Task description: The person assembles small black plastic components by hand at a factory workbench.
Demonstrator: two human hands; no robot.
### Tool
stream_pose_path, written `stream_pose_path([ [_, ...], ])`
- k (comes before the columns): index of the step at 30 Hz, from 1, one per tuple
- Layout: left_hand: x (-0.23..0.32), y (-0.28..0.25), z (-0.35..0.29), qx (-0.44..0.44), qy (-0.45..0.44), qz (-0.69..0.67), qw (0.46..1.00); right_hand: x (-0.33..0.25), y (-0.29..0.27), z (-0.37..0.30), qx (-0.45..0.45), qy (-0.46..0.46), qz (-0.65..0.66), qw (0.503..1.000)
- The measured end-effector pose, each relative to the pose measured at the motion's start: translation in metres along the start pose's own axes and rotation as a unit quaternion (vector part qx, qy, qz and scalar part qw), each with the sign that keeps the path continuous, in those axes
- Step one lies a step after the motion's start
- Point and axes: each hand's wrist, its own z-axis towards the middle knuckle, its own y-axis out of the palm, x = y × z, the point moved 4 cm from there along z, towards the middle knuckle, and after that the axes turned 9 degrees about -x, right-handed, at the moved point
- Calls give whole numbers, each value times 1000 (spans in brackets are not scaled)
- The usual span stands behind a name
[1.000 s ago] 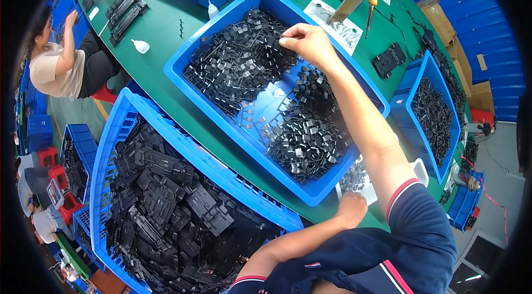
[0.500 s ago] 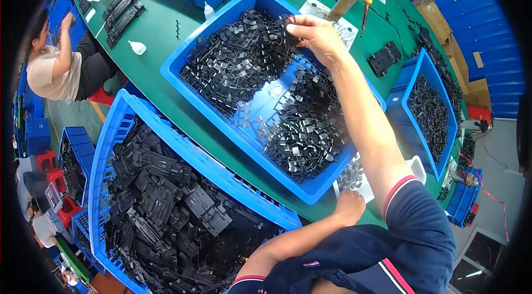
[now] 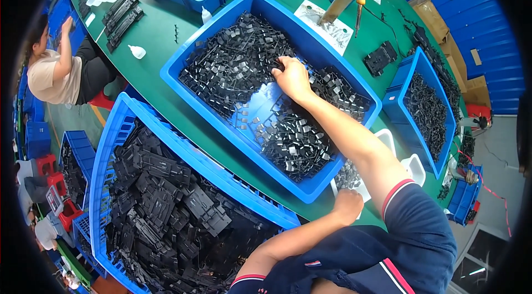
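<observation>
My right hand [image 3: 292, 79] is over the middle of a large blue bin [image 3: 221, 134]. Its fingers are closed on small black plastic parts [image 3: 275, 65] at the edge of a heap. Small black parts with shiny metal tabs [image 3: 233, 64] fill the bin's far left side, and another heap [image 3: 296, 141] lies toward its near right end. Between them the bin's pale floor shows. Beside the bin's near right corner, my left hand [image 3: 348, 206] is curled into a fist by a white tray with small silvery pieces [image 3: 347, 176]. What its fingers hold, if anything, is hidden.
A slatted blue crate [image 3: 194, 152] of larger black plastic housings stands at the near left. More blue bins [image 3: 394, 100] sit on the green table [image 3: 160, 67]. Beyond is a soldering iron [image 3: 359, 14] on a stand. A seated person [image 3: 58, 69] works at the left.
My right hand has come down and nearer from the bin's far edge to its middle. The heap at the bin's right shows more fully. My left hand has barely moved.
</observation>
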Motion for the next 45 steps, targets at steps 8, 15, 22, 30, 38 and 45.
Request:
stream_pose_path([
  [8, 3, -6, -1, -9, 18, 4, 1000, 25, -4, 9, -62, 107, 271, 955],
  [15, 1, 6, 5, -19, 4, -29, 999, 3, 5, 4, 24, -9, 21, 999],
  [22, 1, 1, 3, -15, 4, -29, 999, 3, -8, 2, -49, 55, 100, 992],
  [30, 1, 0, -1, -22, 0, -10, 1000, -13, -32, 5, -142, 83, 484, 859],
  [38, -2, 13, 7, 45, 19, -76, 996, -24, 1, 8, -31, 11, 132, 991],
  [45, -2, 3, 4, 26, 36, -45, 998, -26, 0, 6, 16, -26, 97, 995],
])
